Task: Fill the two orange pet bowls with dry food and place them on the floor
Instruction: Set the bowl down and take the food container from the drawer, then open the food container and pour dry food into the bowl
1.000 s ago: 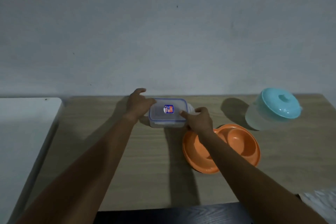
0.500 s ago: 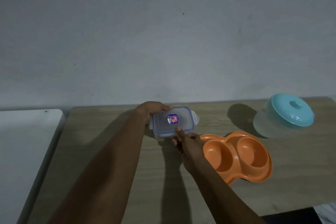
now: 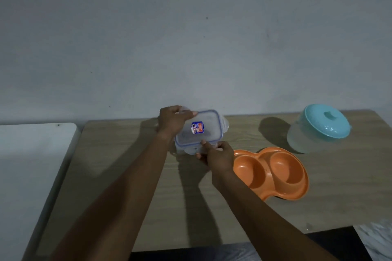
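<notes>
Just twin-welled orange pet bowls, unfilled.

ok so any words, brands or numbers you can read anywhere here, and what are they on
Sticker on the clear container's lid: blue, white and red print, too small and blurred to read.
Orange double bowl: no text visible.
Teal-lidded container: no text visible.
Nothing else bears lettering.

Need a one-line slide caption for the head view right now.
Both hands, left hand and right hand, grip a lidded clear container on the wooden table, beside the empty orange double bowl.
</notes>
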### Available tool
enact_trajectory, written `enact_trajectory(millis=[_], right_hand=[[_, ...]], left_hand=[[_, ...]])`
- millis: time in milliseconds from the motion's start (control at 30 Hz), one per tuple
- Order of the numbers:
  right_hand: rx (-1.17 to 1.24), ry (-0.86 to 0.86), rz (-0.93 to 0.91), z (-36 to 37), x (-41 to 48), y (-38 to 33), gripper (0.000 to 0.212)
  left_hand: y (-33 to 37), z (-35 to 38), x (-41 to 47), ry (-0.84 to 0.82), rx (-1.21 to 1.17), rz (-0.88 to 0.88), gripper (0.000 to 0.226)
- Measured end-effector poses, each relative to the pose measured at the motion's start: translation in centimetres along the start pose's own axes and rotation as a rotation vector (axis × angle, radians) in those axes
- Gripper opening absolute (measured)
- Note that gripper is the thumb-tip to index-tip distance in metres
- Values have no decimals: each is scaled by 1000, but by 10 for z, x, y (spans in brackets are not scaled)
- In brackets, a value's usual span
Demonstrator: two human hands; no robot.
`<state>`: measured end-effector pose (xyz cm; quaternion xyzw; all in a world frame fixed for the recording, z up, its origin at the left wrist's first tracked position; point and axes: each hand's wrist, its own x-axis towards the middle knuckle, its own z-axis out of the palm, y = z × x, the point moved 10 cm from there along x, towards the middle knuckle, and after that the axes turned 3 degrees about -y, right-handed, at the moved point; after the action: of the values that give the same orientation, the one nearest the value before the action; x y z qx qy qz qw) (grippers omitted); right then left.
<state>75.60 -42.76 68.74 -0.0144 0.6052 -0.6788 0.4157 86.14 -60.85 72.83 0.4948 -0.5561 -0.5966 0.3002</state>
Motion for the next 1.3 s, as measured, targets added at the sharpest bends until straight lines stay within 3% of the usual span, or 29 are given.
enact_trajectory(millis=[100,233,300,367,433,567,633,800,900,1033,1100,1300], right_hand=[[-26,-110,-7,2,-15,-18,24],[-61,-217,199,-11,-25,-18,11],[42,-262,357,-16,-27,-9,24],[-26,-311,397,-17,-25,-5,34],[-301,-351,314,-19,-23,-2,24],[-1159,-427,-141,-4,-20,-16,10],[-1302,-328,-333,0,-18,-33,14],[-1152,-43,-426,-10,21,-74,21],[-1197,-110,-268,-4,60,-60,51],[-1091,-258,-65,4,82,-34,22],[-943,-301,25,4,78,-28,27],[-625,-348,34,-20,53,-65,56]], left_hand=[[50,-7,-44,-113,-32,223,17],[61,-21,-111,-288,138,342,18],[43,-28,-135,-304,278,359,20],[20,-27,-154,-317,406,343,24],[-6,-23,-171,-300,578,320,27],[-46,-7,-187,-312,742,286,29],[-61,3,-188,-345,781,277,35],[-88,22,-191,-424,936,266,58],[-84,28,-186,-350,976,335,46],[-75,32,-177,-204,1019,331,32],[-70,34,-172,-147,993,330,27],[-56,57,-166,-82,838,281,34]])
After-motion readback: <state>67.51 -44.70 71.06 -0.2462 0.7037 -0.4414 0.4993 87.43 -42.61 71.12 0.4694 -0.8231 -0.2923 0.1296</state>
